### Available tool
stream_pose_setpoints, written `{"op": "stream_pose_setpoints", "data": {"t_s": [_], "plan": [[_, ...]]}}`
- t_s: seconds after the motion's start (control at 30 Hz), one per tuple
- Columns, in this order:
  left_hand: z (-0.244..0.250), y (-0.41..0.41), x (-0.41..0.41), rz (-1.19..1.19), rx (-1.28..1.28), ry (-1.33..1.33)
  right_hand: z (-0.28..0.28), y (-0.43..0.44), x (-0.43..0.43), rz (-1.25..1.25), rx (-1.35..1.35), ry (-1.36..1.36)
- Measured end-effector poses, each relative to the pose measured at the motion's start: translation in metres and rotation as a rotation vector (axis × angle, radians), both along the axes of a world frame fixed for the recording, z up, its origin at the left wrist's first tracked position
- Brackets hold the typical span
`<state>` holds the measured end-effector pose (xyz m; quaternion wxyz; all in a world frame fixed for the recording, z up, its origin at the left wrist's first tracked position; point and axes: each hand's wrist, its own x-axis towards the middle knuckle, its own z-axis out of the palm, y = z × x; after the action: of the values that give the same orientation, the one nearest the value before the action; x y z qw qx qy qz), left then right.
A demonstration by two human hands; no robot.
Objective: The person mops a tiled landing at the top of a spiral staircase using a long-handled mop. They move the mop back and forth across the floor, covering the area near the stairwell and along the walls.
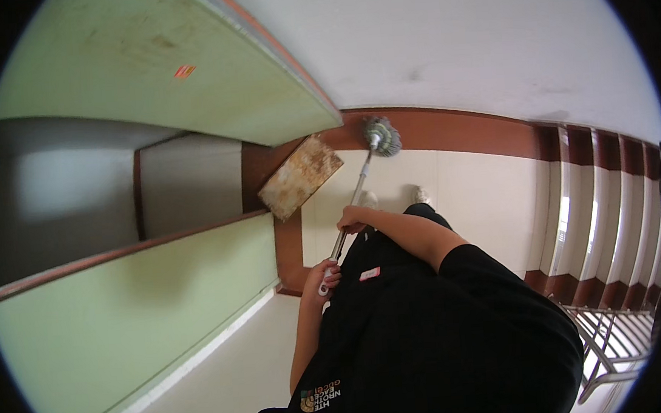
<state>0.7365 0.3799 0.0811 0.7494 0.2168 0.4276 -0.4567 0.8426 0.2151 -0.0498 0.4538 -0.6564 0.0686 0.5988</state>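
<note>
My right hand point(352, 219) is closed around the middle of a metal mop pole point(359, 187). Lower down, my left hand point(324, 277) grips the white end of the handle. The pole slants up and away to a round grey string mop head point(383, 137), which rests on the red-brown floor border near the foot of the white wall. Left of the mop lies or leans a stained, rectangular brown-and-white board point(301, 176); which of the two cannot be told. My shoes point(421, 196) stand on the pale floor below the mop head.
Steps with red-brown ends point(589, 213) are at the right, with a metal railing point(606, 360) at the lower right. Green wall panels point(142, 286) flank a dark opening on the left. A white wall point(468, 39) rises beyond the mop.
</note>
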Motion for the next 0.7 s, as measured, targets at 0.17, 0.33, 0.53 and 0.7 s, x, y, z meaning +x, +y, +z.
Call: {"op": "stream_pose_setpoints", "data": {"t_s": [0.17,0.33,0.53,0.7], "plan": [[0.017,-0.016,-0.004,-0.142,0.379,-0.236,0.013,0.037,0.001,-0.054,0.082,-0.188],[0.030,-0.053,0.029,-0.442,0.476,-0.364,-0.004,0.010,0.007,-0.151,0.088,-0.294],[0.024,-0.102,0.048,-0.653,0.369,-0.402,0.007,-0.066,0.000,-0.268,-0.107,-0.277],[-0.013,-0.139,0.060,-0.746,0.143,-0.343,-0.016,-0.132,-0.022,-0.521,-0.221,-0.268]]}}
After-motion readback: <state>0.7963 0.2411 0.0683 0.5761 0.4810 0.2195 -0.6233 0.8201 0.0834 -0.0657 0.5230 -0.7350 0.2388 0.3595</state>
